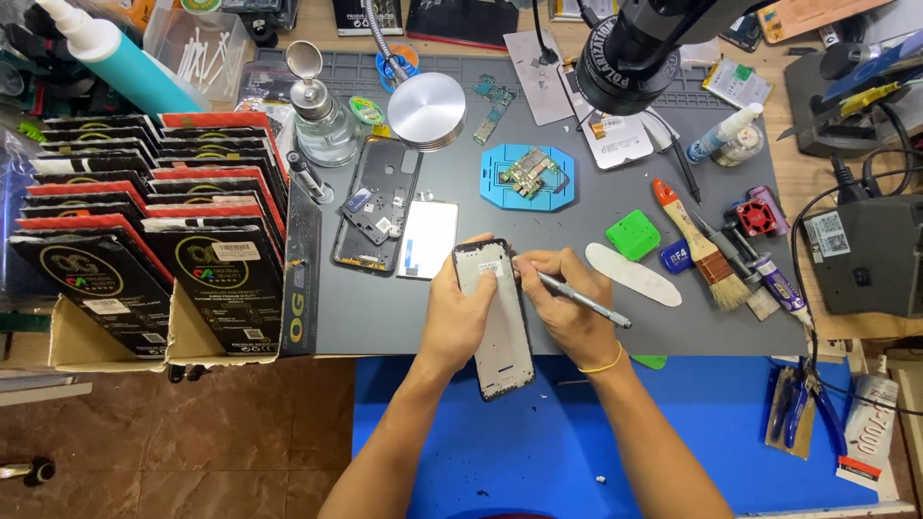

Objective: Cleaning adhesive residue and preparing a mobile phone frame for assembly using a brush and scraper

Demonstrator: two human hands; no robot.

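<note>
A cardboard rack of black and red flat packets (154,231) fills the 9 o'clock side of the bench. At 12 o'clock stand a glass dispenser bottle (322,120), a round metal lamp head (426,111) and a black microscope barrel (635,48), which hangs over the far mat and hides part of it. A blue holder with a circuit board (528,176) lies just beyond the hands, and a dark opened phone back (377,204) with a pale screen panel (428,239) beside it lies toward 11 o'clock. At 3 o'clock are a green plastic block (634,234), a white flat pry stick (633,274), a wooden-handled brush (700,245) and a black box (875,255).

The work surface is a grey mat (596,327), with a blue mat (731,423) nearer the person and brown floor tiles at 7 o'clock.

The left hand (457,312) grips the left edge of a phone frame (500,332), which lies lengthwise at the centre, straddling both mats. The right hand (567,303) is closed around a thin metal tool (582,300), its tip at the frame's upper right edge; whether it touches is hard to tell.
</note>
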